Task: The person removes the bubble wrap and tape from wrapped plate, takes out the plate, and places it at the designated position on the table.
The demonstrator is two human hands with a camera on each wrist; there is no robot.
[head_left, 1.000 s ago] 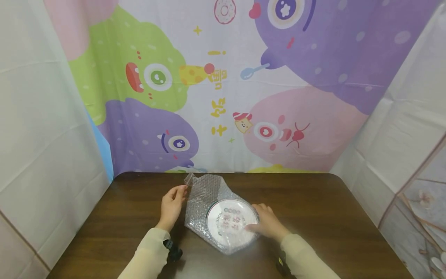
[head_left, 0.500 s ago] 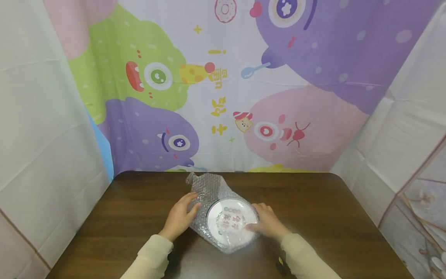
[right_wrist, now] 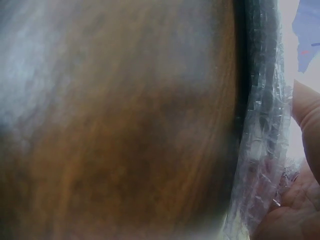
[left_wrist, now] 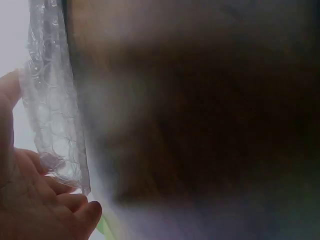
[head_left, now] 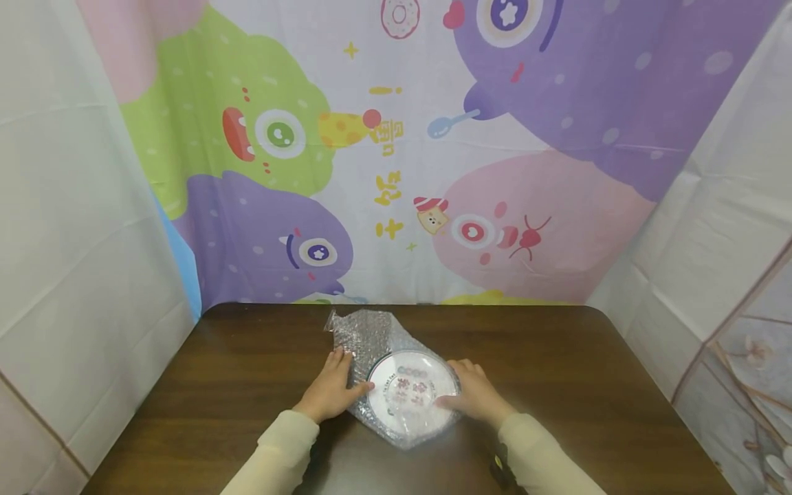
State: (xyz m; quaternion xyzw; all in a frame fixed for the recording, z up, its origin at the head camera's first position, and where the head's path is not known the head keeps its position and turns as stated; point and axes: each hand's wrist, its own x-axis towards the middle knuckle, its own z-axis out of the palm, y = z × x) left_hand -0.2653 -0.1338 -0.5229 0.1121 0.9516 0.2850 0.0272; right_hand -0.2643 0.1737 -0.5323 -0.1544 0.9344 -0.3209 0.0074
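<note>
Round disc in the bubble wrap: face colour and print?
The round disc is white with reddish and green print; it shows best in the head view.

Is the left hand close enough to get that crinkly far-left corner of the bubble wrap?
Probably yes. The left hand touches the left side of the bubble wrap, and the crinkly corner sticks out past that hand, with nothing else visible in between.

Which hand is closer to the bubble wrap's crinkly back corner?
The left hand: it holds the bubble wrap on the side with that corner, while the right hand grips it opposite, by the white disc.
</note>
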